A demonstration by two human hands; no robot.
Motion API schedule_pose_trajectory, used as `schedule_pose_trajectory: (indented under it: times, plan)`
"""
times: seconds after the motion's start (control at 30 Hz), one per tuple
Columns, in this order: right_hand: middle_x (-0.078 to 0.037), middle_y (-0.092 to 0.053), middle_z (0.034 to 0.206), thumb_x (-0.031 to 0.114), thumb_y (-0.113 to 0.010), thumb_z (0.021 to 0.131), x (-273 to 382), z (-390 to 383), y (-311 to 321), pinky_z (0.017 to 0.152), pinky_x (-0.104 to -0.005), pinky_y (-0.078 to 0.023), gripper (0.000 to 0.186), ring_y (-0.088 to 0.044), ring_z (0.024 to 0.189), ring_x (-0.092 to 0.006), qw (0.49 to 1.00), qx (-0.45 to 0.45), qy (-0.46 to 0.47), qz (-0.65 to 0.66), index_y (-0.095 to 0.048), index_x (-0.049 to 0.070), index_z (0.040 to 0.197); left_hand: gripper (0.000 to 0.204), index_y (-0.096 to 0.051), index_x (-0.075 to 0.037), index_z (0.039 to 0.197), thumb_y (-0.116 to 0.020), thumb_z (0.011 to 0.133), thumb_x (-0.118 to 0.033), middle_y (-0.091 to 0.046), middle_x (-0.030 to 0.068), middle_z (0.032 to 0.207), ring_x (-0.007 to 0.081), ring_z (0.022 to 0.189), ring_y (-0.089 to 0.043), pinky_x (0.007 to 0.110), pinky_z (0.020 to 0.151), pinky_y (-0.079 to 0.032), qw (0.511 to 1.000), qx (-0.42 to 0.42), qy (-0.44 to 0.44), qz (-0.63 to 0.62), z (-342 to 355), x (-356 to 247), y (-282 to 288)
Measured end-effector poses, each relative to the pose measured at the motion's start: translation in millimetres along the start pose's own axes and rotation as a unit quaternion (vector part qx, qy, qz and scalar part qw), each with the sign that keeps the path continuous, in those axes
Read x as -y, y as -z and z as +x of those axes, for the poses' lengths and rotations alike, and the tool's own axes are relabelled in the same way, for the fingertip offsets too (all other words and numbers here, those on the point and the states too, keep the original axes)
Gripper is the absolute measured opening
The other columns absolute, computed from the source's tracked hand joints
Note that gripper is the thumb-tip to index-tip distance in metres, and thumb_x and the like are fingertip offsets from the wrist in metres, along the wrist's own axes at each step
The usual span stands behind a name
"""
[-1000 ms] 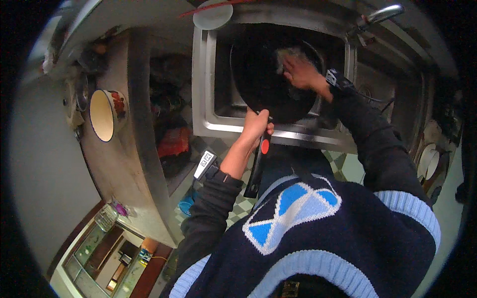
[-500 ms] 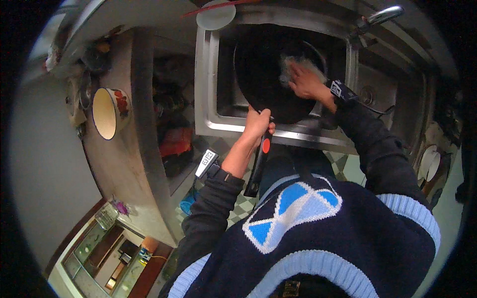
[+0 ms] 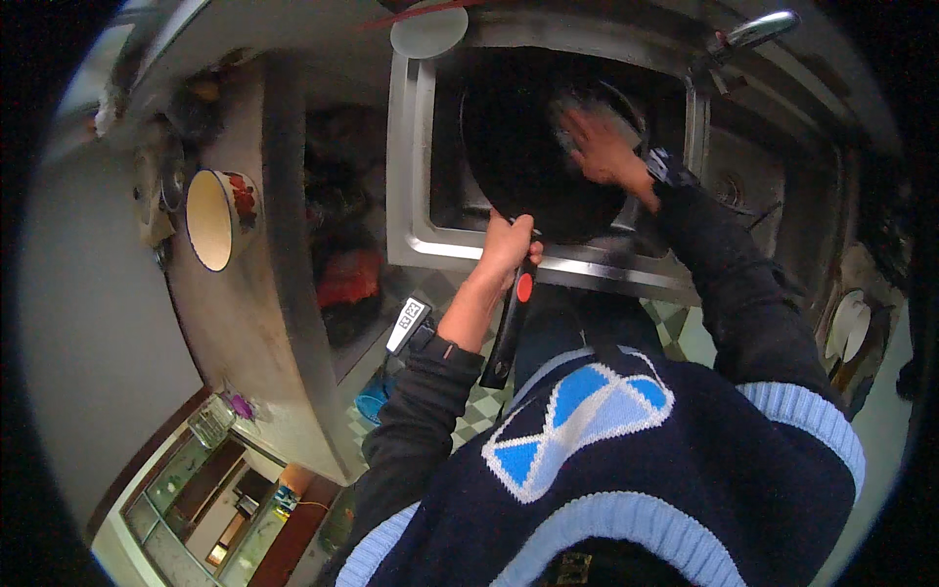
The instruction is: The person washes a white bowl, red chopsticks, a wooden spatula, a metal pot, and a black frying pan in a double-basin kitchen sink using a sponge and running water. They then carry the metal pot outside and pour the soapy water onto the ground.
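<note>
A large black frying pan (image 3: 518, 127) lies tilted in the left basin of the steel sink (image 3: 409, 147). My left hand (image 3: 509, 245) is wrapped around its black handle (image 3: 504, 342), close to the pan body; a red oval marks the handle. Inside the pan, my right hand (image 3: 606, 152) presses a pale, crumpled cloth (image 3: 584, 102) against the right part of the surface, fingers stretched over it. Motion blurs this hand, and its palm hides part of the cloth. Whether it is a cloth or a mesh scrubber is hard to make out.
A chrome faucet (image 3: 758, 37) rises behind the sink's divider. At the back left corner sits a white bowl (image 3: 430, 34) with red sticks across it. On the left counter stands a cream enamel pot (image 3: 210, 220). A blue container (image 3: 372, 401) is on the checkered floor.
My right hand has shifted slightly away from me and to the left over the pan surface, with more blur. My left hand keeps its grip on the handle.
</note>
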State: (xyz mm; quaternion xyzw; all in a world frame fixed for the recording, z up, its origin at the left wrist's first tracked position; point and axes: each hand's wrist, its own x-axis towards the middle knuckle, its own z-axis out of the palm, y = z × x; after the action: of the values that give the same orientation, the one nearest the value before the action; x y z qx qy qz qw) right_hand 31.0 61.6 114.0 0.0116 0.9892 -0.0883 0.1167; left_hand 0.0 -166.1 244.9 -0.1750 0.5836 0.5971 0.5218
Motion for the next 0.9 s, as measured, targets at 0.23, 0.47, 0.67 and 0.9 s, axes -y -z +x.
schedule_pose_trajectory:
  times: [0.23,0.47,0.67,0.9]
  plan:
    - [-0.016,-0.014,0.144,0.033,-0.032,0.092,38.4,40.1,1.2,0.108,-0.0404,-0.015,0.053,-0.015,0.133,-0.0313,0.985,0.03,-0.101,0.136,-0.028,0.002,0.134,0.008,-0.035,-0.005,0.085,-0.042,0.081,-0.002,-0.037,0.0055,0.068,0.0133,0.048,-0.038,0.028,0.039,-0.034,1.0,-0.013,0.001,-0.009,-1.5,1.3,0.4]
    - [-0.02,-0.018,0.142,0.032,-0.033,0.092,47.4,36.4,-7.8,0.108,-0.0402,-0.017,0.052,-0.019,0.131,-0.0333,0.983,0.011,-0.114,0.145,-0.029,0.001,0.133,0.008,-0.035,-0.004,0.082,-0.043,0.081,-0.003,-0.037,0.0049,0.068,0.0131,0.048,-0.038,0.028,0.04,-0.033,1.0,-0.005,0.021,-0.02,-2.0,0.7,0.5]
    - [-0.017,-0.015,0.144,0.032,-0.035,0.091,48.9,12.6,-7.7,0.105,-0.0441,-0.022,0.053,-0.019,0.131,-0.0336,0.998,0.036,-0.022,0.053,-0.027,0.006,0.135,0.01,-0.037,-0.002,0.074,-0.043,0.081,-0.003,-0.04,0.0066,0.066,0.013,0.047,-0.038,0.029,0.04,-0.033,1.0,-0.014,0.012,-0.013,-2.3,-0.7,0.1]
    - [-0.012,-0.018,0.144,0.032,-0.039,0.088,87.9,42.8,15.1,0.097,-0.0508,-0.03,0.053,-0.025,0.128,-0.0329,0.987,-0.06,-0.085,0.127,-0.026,0.015,0.137,0.012,-0.037,-0.001,0.072,-0.043,0.081,-0.005,-0.039,0.0065,0.063,0.0132,0.047,-0.039,0.029,0.04,-0.033,1.0,-0.001,0.021,0.007,-3.7,2.1,0.7]
